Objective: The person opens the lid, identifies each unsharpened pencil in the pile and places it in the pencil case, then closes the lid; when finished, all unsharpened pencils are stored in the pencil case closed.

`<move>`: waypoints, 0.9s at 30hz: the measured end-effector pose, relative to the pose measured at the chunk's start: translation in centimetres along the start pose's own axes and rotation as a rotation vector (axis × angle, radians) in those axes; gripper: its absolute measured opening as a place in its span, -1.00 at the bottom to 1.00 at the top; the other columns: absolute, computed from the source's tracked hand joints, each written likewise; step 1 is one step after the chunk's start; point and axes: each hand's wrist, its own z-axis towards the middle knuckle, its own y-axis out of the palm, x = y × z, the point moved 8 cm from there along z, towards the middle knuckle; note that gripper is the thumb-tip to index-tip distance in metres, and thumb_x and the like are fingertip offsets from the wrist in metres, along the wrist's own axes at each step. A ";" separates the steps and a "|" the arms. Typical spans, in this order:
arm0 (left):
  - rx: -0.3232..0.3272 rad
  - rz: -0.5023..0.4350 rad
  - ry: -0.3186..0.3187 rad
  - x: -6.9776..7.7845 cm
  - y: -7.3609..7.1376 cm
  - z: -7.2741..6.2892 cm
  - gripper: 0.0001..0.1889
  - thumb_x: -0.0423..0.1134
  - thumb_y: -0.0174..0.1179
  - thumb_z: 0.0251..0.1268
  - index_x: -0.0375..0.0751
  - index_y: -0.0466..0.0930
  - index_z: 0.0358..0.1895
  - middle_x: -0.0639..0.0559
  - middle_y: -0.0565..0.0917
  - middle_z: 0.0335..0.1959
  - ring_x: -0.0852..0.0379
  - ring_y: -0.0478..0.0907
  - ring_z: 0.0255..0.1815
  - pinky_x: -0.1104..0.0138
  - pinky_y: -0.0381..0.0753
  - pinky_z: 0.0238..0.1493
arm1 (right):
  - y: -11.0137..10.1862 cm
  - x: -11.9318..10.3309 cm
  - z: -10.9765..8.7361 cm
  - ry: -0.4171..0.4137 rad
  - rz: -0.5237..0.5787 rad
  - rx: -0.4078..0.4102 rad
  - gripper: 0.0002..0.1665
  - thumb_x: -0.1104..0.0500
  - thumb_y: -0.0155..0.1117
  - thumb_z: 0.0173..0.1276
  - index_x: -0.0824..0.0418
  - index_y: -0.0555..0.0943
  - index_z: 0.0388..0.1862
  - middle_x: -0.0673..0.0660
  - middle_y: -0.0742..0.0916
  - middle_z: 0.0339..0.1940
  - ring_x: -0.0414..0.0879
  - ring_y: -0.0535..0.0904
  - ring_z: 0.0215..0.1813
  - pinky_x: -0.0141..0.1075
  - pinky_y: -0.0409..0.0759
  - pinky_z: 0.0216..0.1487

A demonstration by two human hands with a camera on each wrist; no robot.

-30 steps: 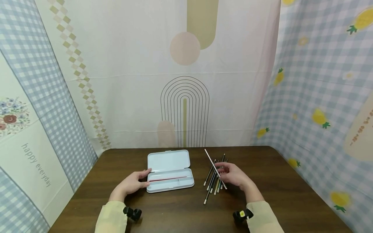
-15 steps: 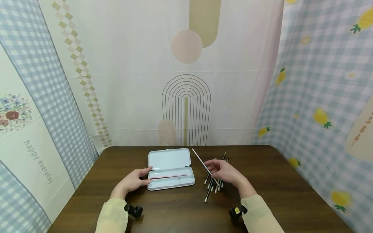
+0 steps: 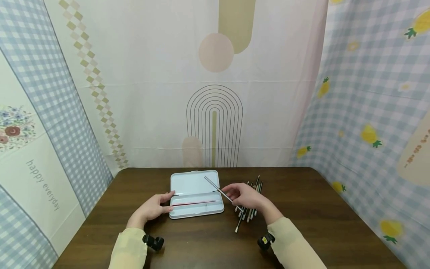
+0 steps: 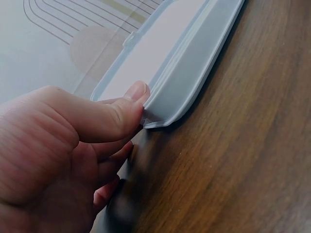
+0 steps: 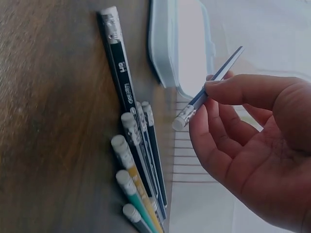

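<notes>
At lower centre of the frame, left hand grips open case by its left end; right of it, right hand pinches pencil; best level the pencil, brace the case

Gripped by the left hand, the pencil case looks smooth with a soft sheen, whether plastic or painted metal unclear. The pencil pinched in the right hand has a sleek painted shaft and shiny metal ferrule. Below that pinch, a glossy lacquered black pencil; under both grips, satin wood-grain tabletop.
</notes>
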 end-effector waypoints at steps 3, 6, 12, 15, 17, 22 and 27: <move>-0.003 0.009 0.010 0.0 -0.1 0.0 -0.28 -0.23 0.43 0.41 -0.35 0.41 0.57 -0.40 0.42 0.53 -0.47 0.23 0.60 -0.30 0.18 0.55 | 0.4 -0.4 0.6 -0.027 -0.047 -0.008 -0.47 0.55 0.29 0.35 0.26 0.70 0.26 0.20 0.76 -0.04 -0.06 0.62 -0.05 -0.22 0.65 -0.06; -0.002 0.004 -0.002 -0.1 -0.1 -0.1 -0.28 -0.23 0.43 0.41 -0.34 0.41 0.57 -0.39 0.42 0.53 -0.46 0.22 0.60 -0.31 0.17 0.55 | 0.8 -0.7 1.1 -0.035 -0.063 -0.009 -0.46 0.56 0.29 0.34 0.23 0.72 0.24 0.14 0.76 -0.06 -0.08 0.61 -0.06 -0.22 0.64 -0.06; -0.002 0.003 0.001 0.0 0.0 0.0 -0.28 -0.24 0.43 0.40 -0.35 0.42 0.56 -0.39 0.42 0.53 -0.46 0.22 0.60 -0.30 0.17 0.55 | 1.5 -0.8 1.8 -0.027 -0.098 0.004 -0.48 0.56 0.29 0.36 0.19 0.75 0.21 0.09 0.77 -0.06 -0.11 0.61 -0.05 -0.18 0.66 0.00; 0.001 0.002 0.009 0.1 0.1 0.1 -0.28 -0.24 0.44 0.39 -0.36 0.42 0.56 -0.40 0.43 0.52 -0.47 0.22 0.60 -0.30 0.17 0.55 | 1.7 -0.9 2.1 -0.033 -0.114 0.009 -0.50 0.56 0.29 0.37 0.18 0.76 0.18 0.10 0.78 -0.06 -0.11 0.62 -0.06 -0.16 0.67 0.01; 0.004 -0.001 0.008 0.1 0.1 0.1 -0.28 -0.24 0.44 0.39 -0.36 0.42 0.55 -0.40 0.44 0.52 -0.47 0.22 0.60 -0.31 0.17 0.55 | 1.8 -1.0 2.3 -0.039 -0.127 0.012 -0.50 0.56 0.27 0.38 0.17 0.76 0.17 0.08 0.77 -0.07 -0.11 0.62 -0.06 -0.17 0.66 0.01; 0.008 -0.013 0.005 -0.2 0.2 0.1 -0.28 -0.24 0.44 0.38 -0.36 0.43 0.55 -0.40 0.46 0.50 -0.46 0.22 0.60 -0.31 0.18 0.55 | 2.1 -1.8 2.9 -0.085 -0.184 0.030 -0.46 0.60 0.22 0.33 0.17 0.77 0.14 0.04 0.79 -0.06 -0.05 0.66 -0.03 -0.17 0.67 0.00; 0.013 -0.021 0.002 -0.4 0.2 0.2 -0.30 -0.24 0.44 0.39 -0.33 0.45 0.55 -0.38 0.47 0.50 -0.45 0.24 0.60 -0.31 0.19 0.55 | 2.7 -2.3 3.9 -0.090 -0.256 0.037 -0.43 0.62 0.19 0.31 0.15 0.79 0.11 0.01 0.79 -0.08 -0.02 0.69 0.00 -0.15 0.68 0.03</move>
